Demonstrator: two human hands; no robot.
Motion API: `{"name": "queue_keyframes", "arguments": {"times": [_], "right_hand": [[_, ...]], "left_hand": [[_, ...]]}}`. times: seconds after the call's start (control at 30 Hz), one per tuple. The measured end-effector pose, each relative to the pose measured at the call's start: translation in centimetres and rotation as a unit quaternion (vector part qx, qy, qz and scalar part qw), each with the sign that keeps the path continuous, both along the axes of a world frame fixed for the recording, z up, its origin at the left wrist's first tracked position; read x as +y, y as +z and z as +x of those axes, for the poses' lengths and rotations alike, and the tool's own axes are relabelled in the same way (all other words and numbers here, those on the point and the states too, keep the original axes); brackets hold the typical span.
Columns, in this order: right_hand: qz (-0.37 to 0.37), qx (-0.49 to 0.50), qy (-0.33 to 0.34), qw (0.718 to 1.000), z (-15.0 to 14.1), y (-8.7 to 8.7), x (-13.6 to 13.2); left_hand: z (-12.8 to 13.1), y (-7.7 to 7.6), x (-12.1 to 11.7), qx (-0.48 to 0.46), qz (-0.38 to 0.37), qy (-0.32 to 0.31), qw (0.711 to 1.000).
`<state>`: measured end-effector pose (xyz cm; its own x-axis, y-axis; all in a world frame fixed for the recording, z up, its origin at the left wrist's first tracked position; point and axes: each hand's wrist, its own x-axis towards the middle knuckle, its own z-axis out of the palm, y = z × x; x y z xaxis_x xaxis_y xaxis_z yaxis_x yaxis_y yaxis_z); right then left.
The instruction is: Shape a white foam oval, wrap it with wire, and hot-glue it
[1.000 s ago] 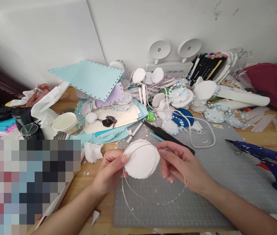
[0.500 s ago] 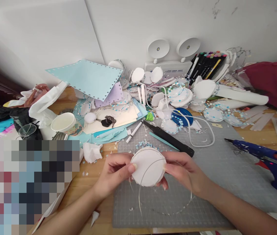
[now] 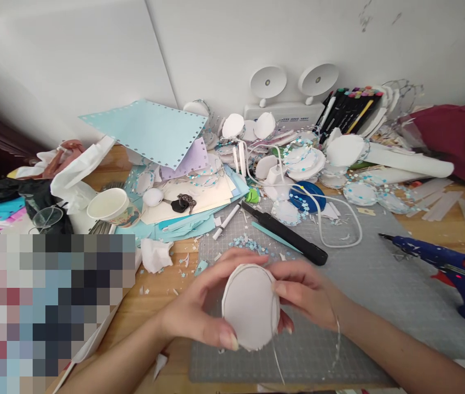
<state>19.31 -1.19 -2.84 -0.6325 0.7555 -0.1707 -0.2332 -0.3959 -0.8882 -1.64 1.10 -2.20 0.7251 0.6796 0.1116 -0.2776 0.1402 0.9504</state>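
Observation:
A round white paper disc (image 3: 251, 309) with a thin wire along its rim is held up, tilted toward me, over the grey cutting mat (image 3: 216, 366). My left hand (image 3: 199, 309) grips its left side, thumb at the lower edge and fingers over the top. At the right edge, my right hand (image 3: 306, 287) pinches the disc and the wire between thumb and fingers. The wire's loose end (image 3: 278, 358) hangs below the disc, and another stretch (image 3: 337, 342) dangles beneath my right wrist. Small blue paper stars (image 3: 246, 243) lie just behind the disc.
A blue glue gun (image 3: 433, 262) lies on the right, its nozzle pointing left. Behind my hands are a black stick-shaped tool (image 3: 285, 232), a white pen (image 3: 226, 221) and a white cable (image 3: 339, 243). A paper cup (image 3: 109, 208) stands left; finished-looking star-trimmed discs (image 3: 304, 158) are heaped at the back.
The disc has come lower and tilted more upright. My left hand has spread around it, its fingers now over the top edge. The wire loop no longer crosses the disc's face.

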Motion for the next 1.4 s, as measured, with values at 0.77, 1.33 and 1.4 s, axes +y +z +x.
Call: {"name": "queue_keyframes", "arguments": {"times": [0.77,1.33,1.4], "right_hand": [[0.603,-0.233,-0.219,0.731,-1.0,1.4,-0.7],[0.688,-0.267,-0.206,0.643,-0.9,1.7,-0.9],[0.687,-0.274,-0.198,0.643,-0.9,1.6,-1.0]], "left_hand": [[1.1,0.1,-0.3,-0.063,-0.110,0.197,0.972],[1.2,0.0,-1.1,-0.118,-0.180,0.052,0.975],[1.1,0.0,-1.1,-0.115,-0.182,0.053,0.975]]}}
